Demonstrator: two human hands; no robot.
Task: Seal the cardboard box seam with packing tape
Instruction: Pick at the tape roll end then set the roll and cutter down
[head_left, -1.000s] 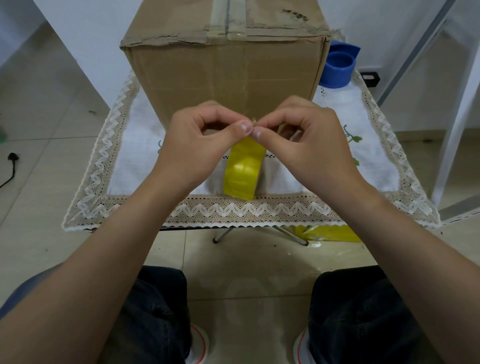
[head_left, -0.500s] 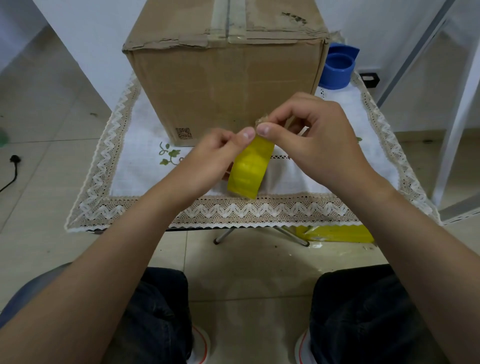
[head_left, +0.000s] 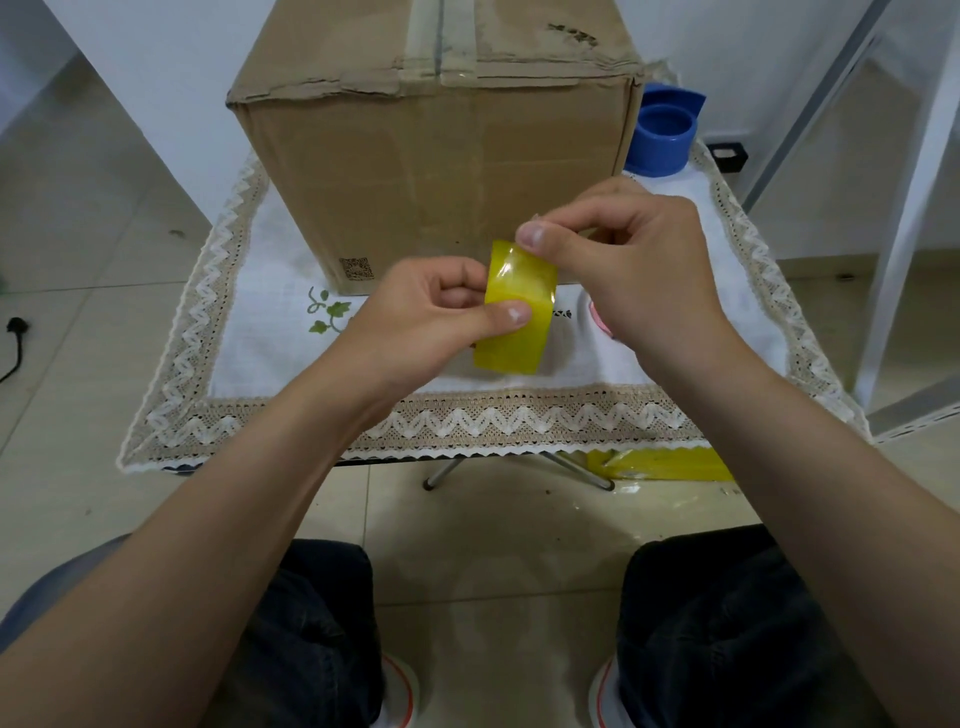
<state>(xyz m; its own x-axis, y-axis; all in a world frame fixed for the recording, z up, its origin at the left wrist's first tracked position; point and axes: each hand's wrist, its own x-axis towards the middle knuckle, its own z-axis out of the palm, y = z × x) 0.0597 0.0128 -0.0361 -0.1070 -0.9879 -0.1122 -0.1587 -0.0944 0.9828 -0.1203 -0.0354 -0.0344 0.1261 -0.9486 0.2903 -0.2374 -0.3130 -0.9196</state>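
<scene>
The yellow roll of packing tape (head_left: 514, 325) is gripped by the left hand (head_left: 426, 317) while its free end, at 12 o'clock, is pinched by the right hand (head_left: 631, 260), probably to peel a strip for the brown cardboard box (head_left: 436, 171).

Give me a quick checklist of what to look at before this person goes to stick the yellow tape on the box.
1. Roll held firmly: ok. The left hand grips the yellow tape roll.
2. Free end found and peeled: ok. The right hand pinches the lifted tape end at the roll's top.
3. Enough tape pulled out: not ok. Only a short piece is lifted.
4. Box within reach and steady: ok. The cardboard box stands on the table cloth, right behind both hands.
5. Top seam condition: cannot tell. Clear tape already runs along it, and most of the top is out of view.
</scene>
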